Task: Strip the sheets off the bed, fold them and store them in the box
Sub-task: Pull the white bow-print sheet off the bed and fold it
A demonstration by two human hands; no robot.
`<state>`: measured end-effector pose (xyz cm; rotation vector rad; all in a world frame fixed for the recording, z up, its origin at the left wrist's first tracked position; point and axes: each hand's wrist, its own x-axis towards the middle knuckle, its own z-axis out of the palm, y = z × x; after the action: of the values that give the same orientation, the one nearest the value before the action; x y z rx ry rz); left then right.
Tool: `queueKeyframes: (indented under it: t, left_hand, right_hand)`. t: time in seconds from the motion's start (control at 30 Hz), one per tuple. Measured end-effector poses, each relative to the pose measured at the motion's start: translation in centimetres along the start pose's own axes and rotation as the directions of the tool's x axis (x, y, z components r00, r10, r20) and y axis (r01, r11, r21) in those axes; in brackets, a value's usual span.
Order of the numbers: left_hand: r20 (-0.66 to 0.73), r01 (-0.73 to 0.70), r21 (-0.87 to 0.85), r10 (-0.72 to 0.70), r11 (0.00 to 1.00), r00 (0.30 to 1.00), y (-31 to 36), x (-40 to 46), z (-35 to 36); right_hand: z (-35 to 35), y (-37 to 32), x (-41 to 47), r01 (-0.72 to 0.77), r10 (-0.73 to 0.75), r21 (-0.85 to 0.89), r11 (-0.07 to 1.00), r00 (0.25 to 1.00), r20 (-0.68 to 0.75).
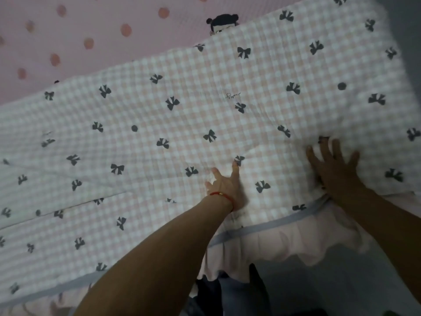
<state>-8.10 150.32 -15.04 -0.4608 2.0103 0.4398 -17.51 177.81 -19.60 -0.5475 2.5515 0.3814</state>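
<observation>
A pink-and-white checked sheet [182,124] printed with dark bows lies folded in a long band across the bed. My left hand [224,184], with a red string at the wrist, presses flat on it near the front edge, fingers spread. My right hand [333,167] lies flat on the sheet further right, fingers straight and splayed. Beneath it is a pink sheet [95,30] with darker pink dots and a cartoon head, showing at the back left. The box is not in view.
A pale pink frilled bed skirt [284,245] with a grey-blue trim hangs along the bed's near edge. Grey floor [341,290] shows below it on the right. Dark clothing and my legs [227,297] stand against the bed at the bottom.
</observation>
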Motion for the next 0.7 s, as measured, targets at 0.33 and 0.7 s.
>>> queueKeyframes:
  t: [0.33,0.7]
  left_hand:
    - [-0.38,-0.452,-0.45,0.293,0.77,0.878,-7.5,-9.3,2.2]
    - [-0.244,-0.084,-0.967,-0.769,0.242,0.591,-33.1,-7.4,-0.8]
  right_hand:
    - [-7.3,-14.4,-8.0,-0.271,0.529,0.761,0.59,0.842,-0.11]
    - [-8.2,-38.6,-14.7,-0.389,0.266,0.73,-0.562,0.75,0.605]
